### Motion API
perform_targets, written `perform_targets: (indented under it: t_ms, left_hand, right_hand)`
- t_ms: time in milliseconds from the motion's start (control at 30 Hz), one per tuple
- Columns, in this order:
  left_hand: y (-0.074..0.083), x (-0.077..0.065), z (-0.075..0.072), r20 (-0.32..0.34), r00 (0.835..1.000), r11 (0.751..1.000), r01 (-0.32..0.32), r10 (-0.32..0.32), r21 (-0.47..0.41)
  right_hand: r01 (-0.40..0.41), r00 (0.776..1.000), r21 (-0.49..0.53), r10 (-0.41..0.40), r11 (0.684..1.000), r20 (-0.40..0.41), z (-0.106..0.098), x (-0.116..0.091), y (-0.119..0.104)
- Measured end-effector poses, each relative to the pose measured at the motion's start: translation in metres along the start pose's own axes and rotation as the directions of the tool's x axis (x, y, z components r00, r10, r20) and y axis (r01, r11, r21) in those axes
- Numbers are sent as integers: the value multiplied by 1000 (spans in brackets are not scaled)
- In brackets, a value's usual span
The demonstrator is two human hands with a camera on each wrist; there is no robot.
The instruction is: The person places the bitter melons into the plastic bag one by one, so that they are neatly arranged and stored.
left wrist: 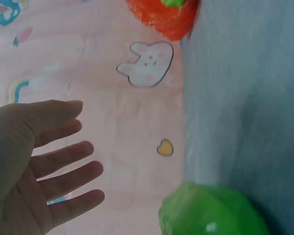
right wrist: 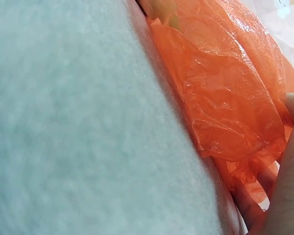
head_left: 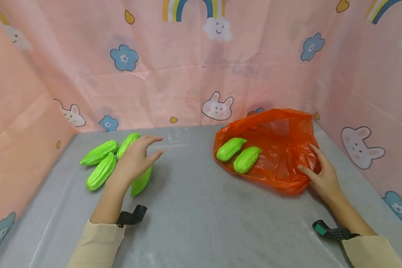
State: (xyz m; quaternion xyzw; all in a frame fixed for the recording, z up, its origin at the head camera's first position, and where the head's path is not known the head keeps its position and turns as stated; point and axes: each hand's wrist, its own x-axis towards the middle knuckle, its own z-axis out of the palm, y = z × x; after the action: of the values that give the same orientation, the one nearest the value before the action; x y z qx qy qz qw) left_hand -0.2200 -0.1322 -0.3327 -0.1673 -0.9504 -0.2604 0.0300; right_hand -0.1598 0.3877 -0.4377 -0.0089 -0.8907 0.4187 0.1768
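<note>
My left hand point(head_left: 134, 158) hovers over the left of the table, its fingers spread and nothing in it. In the left wrist view its palm and parted fingers point(left wrist: 71, 178) show beside a blurred green bitter melon point(left wrist: 210, 213). Bright green, ridged bitter melons point(head_left: 101, 172) lie around and partly beneath this hand. At the right, my right hand point(head_left: 326, 180) grips the right end of an orange-red plastic bag point(head_left: 276, 163), thumb and fingers bunching the film. The bag's mouth gapes toward the left. Two bitter melons point(head_left: 247, 160) sit inside, near the opening.
A grey cloth covers the table point(head_left: 201, 216). Pink printed curtains point(head_left: 174, 85) stand close behind and along both sides. Each wrist wears a black strap mount point(head_left: 132, 216).
</note>
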Motion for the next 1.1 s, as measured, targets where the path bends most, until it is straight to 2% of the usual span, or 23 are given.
perform_targets:
  t_ms: [100,267,333,433,567,767,1100]
  left_hand:
    - [-11,1,-4,33,999,999,10,-8,-43]
    - [-27,2,-6,91,995,984,-22,38,-175]
    - [-33,3,-7,121,991,981,-30,54,-194]
    - [-41,4,-6,146,988,986,-27,51,-162]
    - [-50,3,-5,177,984,993,5,17,-121]
    - [-59,4,0,202,979,992,44,-19,-117]
    - [-67,6,17,208,978,990,17,12,-137]
  right_hand:
    - [-6,1000,1,6,1000,4,0,0,0]
    - [-20,1000,-1,20,1000,10,0,1,-1]
    - [-23,1000,-5,23,1000,9,0,1,0]
    - [-14,1000,-6,14,1000,7,0,0,1]
    - [-8,1000,-5,9,1000,7,0,0,0]
    - [-4,1000,2,4,1000,10,1,0,-2]
    - [24,1000,5,-24,1000,1,1,-2,0]
